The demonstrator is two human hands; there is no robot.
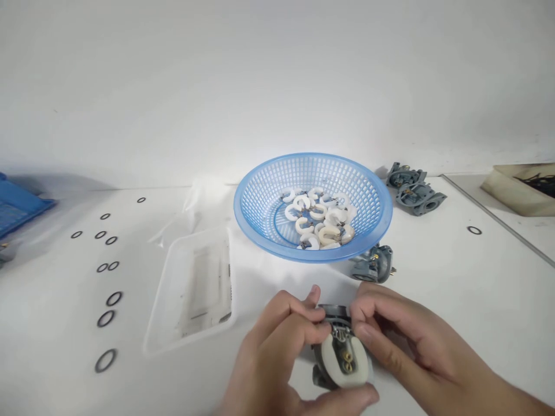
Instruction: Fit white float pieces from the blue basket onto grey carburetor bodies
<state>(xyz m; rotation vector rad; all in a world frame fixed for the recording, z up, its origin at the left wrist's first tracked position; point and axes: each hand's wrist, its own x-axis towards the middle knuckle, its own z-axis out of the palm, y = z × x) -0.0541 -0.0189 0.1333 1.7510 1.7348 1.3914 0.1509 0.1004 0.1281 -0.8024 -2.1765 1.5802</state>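
A grey metal carburetor body (318,375) is near the front of the table, with a white U-shaped float (359,361) lying in it around two brass jets (347,361). My left hand (277,352) is closed on the carburetor, fingers at its upper left and thumb along the float's lower edge. My right hand (403,341) has thumb and forefinger pinched together beside the float's metal hinge (340,333); anything between those fingertips is too small or hidden to name. Behind them, a blue plastic basket (255,237) contains several white floats (318,212) with metal hinges.
Further carburetor bodies (418,196) stand right of the basket, one (377,264) partly beneath its rim. Several black rubber rings (106,360) lie at left, another ring (474,230) at right. A shallow clear tray (162,312), blue bin (21,202) and cream container (498,188) flank them.
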